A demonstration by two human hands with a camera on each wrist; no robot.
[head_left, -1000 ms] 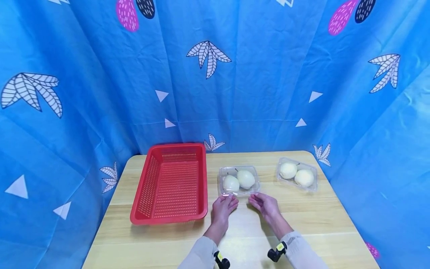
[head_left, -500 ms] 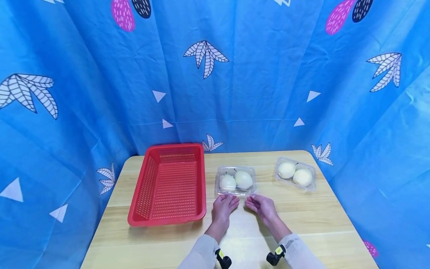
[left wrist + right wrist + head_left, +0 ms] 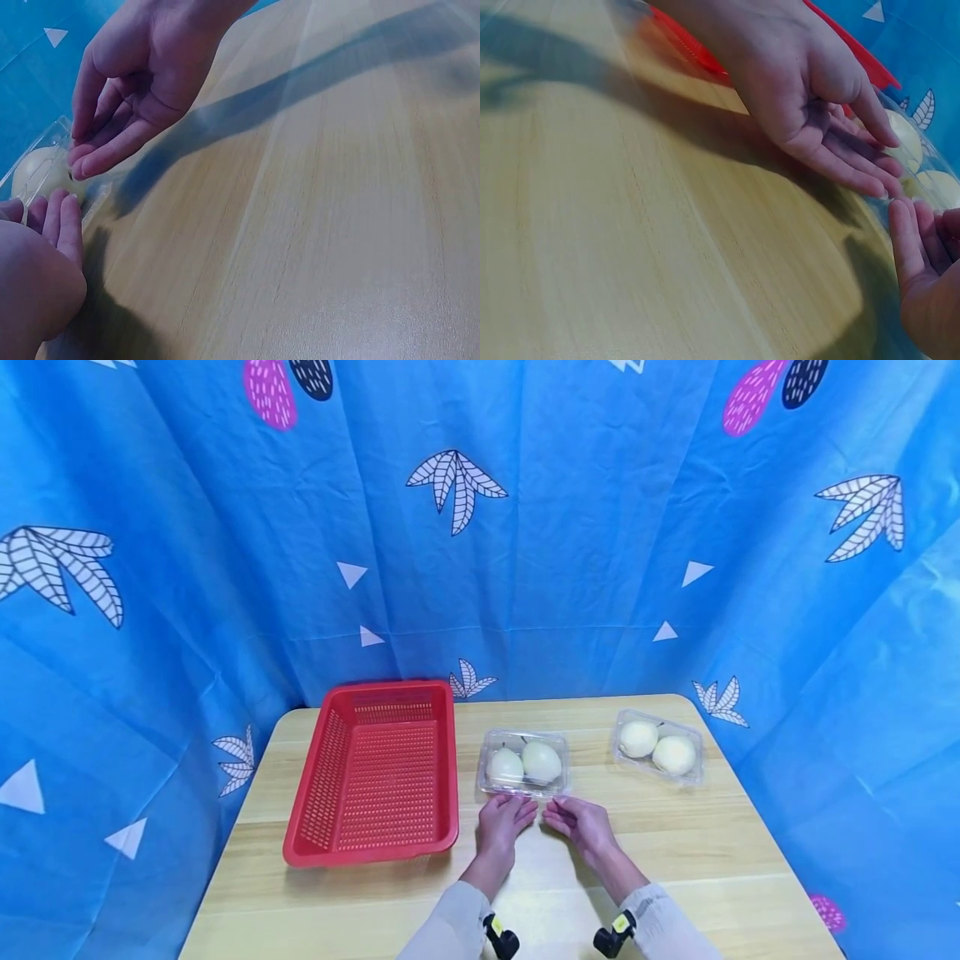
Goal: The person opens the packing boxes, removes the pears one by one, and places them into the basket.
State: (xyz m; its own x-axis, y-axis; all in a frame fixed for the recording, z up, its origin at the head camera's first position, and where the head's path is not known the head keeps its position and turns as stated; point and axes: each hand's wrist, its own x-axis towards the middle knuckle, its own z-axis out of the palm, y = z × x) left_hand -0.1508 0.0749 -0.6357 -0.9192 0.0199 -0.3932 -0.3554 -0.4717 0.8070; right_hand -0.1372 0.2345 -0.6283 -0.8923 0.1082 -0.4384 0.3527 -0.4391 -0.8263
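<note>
A clear plastic clamshell box (image 3: 525, 737) with two pale round pears (image 3: 542, 763) lies mid-table, apparently with its lid down. Both hands are at its front edge. My left hand (image 3: 498, 831) pinches the rim near the front left, thumb above and fingers below, as the right wrist view suggests. Close by, my right hand (image 3: 587, 828) pinches the rim toward the front right corner. In the left wrist view, the right thumb and fingertips (image 3: 84, 166) meet at the plastic edge. Exactly how the fingertips touch the rim is partly hidden.
To the left stands a red perforated plastic basket (image 3: 446, 777). A second clear box (image 3: 693, 758) with two pears sits at the back right of the wooden table (image 3: 712, 893). Blue patterned curtains (image 3: 585, 527) enclose the back and sides.
The head view has shifted slightly, moving the scene a little left. My left hand has slid a bit rightward along the box's front edge, nearer my right hand. The box stays in place.
</note>
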